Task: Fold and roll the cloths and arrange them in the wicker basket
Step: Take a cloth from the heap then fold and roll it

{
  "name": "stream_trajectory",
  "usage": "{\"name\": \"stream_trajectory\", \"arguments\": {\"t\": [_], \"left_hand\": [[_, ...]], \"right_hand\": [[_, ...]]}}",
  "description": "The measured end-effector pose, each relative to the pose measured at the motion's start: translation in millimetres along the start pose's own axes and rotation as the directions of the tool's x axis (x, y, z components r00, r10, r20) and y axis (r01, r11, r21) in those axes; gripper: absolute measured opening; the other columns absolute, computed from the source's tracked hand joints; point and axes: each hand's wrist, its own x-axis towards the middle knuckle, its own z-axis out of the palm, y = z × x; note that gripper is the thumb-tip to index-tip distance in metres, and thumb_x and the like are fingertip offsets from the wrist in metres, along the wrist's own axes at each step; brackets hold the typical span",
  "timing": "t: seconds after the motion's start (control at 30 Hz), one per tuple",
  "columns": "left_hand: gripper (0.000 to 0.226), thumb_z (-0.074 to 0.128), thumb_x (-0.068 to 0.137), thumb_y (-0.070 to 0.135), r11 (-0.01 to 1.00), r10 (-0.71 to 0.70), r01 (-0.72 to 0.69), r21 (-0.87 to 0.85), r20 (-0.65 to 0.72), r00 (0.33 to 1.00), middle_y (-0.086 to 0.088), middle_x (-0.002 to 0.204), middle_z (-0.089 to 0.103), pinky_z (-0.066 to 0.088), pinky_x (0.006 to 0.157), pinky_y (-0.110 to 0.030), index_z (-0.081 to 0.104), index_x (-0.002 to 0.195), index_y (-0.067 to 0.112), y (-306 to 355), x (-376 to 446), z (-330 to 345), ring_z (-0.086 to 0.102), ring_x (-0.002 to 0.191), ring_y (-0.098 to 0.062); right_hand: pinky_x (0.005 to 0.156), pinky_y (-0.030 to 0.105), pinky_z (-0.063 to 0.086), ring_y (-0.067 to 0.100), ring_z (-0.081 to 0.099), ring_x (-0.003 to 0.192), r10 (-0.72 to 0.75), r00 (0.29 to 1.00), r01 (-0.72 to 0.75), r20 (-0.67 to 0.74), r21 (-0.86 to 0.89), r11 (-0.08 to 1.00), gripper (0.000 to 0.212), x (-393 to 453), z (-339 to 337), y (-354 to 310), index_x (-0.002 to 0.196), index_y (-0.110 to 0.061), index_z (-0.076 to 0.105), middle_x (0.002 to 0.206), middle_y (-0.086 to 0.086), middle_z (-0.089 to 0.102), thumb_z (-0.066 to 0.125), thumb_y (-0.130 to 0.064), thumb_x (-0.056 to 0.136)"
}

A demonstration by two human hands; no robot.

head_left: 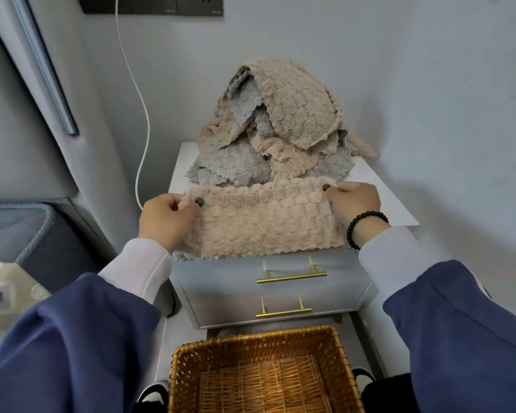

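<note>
One beige cloth (261, 223) lies folded on the front part of a white nightstand's top (379, 189), its near edge hanging slightly over the front. Two hands hold it: the left hand (167, 217) pinches the cloth's far left corner, and the right hand (353, 204), with a black bead bracelet (364, 226) on its wrist, pinches the far right corner. Behind the cloth, at the back of the nightstand, a tall heap of beige and grey cloths (276, 129) leans against the wall; they overlap too much to count. Two drawers with two gold bar handles (291, 275) face the person. One wicker basket (261, 341) sits on the floor before the nightstand, nothing inside. One white cable (140, 99) hangs left of the heap.
</note>
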Motion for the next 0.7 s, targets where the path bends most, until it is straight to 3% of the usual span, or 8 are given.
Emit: {"name": "stream_trajectory", "arguments": {"t": [0.07,0.13,0.17,0.23,0.37,0.5,0.6,0.7], "left_hand": [[0.014,0.066,0.088,0.025,1.000,0.003,-0.003,0.018,0.012,1.000,-0.011,0.089,0.069,0.055,0.078,-0.042,0.065,0.091,0.011,-0.7,1.6,0.1,0.064,0.080,-0.029],[0.013,0.061,0.090,0.023,0.997,0.029,-0.030,0.070,0.020,0.999,-0.005,0.089,0.065,0.053,0.070,-0.037,0.060,0.097,0.011,-2.4,3.8,-0.4,0.060,0.078,-0.023],[0.014,0.059,0.091,0.022,0.994,0.045,-0.047,0.102,0.022,0.999,-0.002,0.087,0.062,0.050,0.065,-0.033,0.058,0.100,0.011,-3.2,4.5,-0.7,0.057,0.076,-0.020],[0.013,0.055,0.093,0.020,0.985,0.067,-0.070,0.158,0.021,0.998,0.000,0.086,0.058,0.042,0.061,-0.031,0.054,0.103,0.012,-4.3,5.3,-1.0,0.054,0.075,-0.018],[0.019,0.054,0.093,0.016,0.977,0.091,-0.090,0.191,0.003,0.996,0.003,0.083,0.054,0.038,0.054,-0.026,0.047,0.111,0.013,-6.5,3.4,0.8,0.050,0.067,-0.011],[0.047,0.059,0.092,0.012,0.973,0.135,-0.134,0.189,0.010,0.991,-0.002,0.118,0.052,0.040,0.080,-0.027,0.039,0.134,0.014,-9.6,1.6,2.1,0.048,0.091,-0.015],[0.059,0.063,0.089,0.012,0.958,0.140,-0.148,0.247,0.047,0.989,-0.008,0.139,0.044,0.038,0.086,-0.027,0.035,0.141,0.017,-12.4,5.1,3.4,0.049,0.109,-0.022],[0.054,0.058,0.088,0.009,0.924,0.157,-0.179,0.337,0.093,0.983,-0.011,0.144,0.033,0.036,0.091,-0.027,0.043,0.139,0.022,-15.1,6.8,4.5,0.049,0.115,-0.026]], "right_hand": [[0.056,0.022,0.036,0.019,0.045,0.059,-0.045,0.999,0.043,-0.019,-0.090,0.995,0.025,1.6,2.0,2.6,0.069,-0.023,0.046,0.067,-0.008,0.053,0.060,-0.016,0.088],[0.056,0.023,0.032,0.018,0.041,0.057,-0.062,0.997,0.056,-0.035,-0.151,0.987,0.026,2.7,2.9,4.2,0.066,-0.003,0.059,0.067,-0.003,0.049,0.058,-0.017,0.089],[0.053,0.024,0.028,0.019,0.034,0.055,-0.064,0.998,0.058,-0.029,-0.177,0.983,0.035,3.1,2.8,4.9,0.057,-0.017,0.044,0.063,0.000,0.042,0.057,-0.016,0.089],[0.053,0.026,0.023,0.019,0.026,0.055,-0.078,0.997,0.074,-0.012,-0.214,0.974,0.045,2.6,2.3,4.3,0.056,-0.020,0.025,0.056,0.001,0.028,0.057,-0.015,0.088],[0.048,0.025,0.022,0.016,0.022,0.050,-0.108,0.994,0.107,0.010,-0.281,0.954,0.046,3.5,0.2,4.8,0.055,-0.021,0.025,0.054,0.000,0.024,0.058,-0.014,0.086],[0.051,0.022,0.032,0.016,0.034,0.051,-0.117,0.993,0.117,0.016,-0.285,0.952,0.036,5.4,1.7,10.0,0.056,-0.017,0.039,0.056,0.001,0.039,0.062,-0.015,0.084],[0.058,0.022,0.036,0.013,0.044,0.060,-0.070,0.994,0.086,0.086,-0.205,0.975,0.027,4.4,2.3,7.3,0.063,-0.017,0.050,0.062,-0.004,0.047,0.068,-0.020,0.082],[0.052,0.026,0.022,0.016,0.027,0.056,-0.103,0.979,0.149,0.178,-0.266,0.952,0.044,4.1,1.9,6.7,0.058,-0.019,0.029,0.059,-0.002,0.028,0.067,-0.014,0.081]]}}
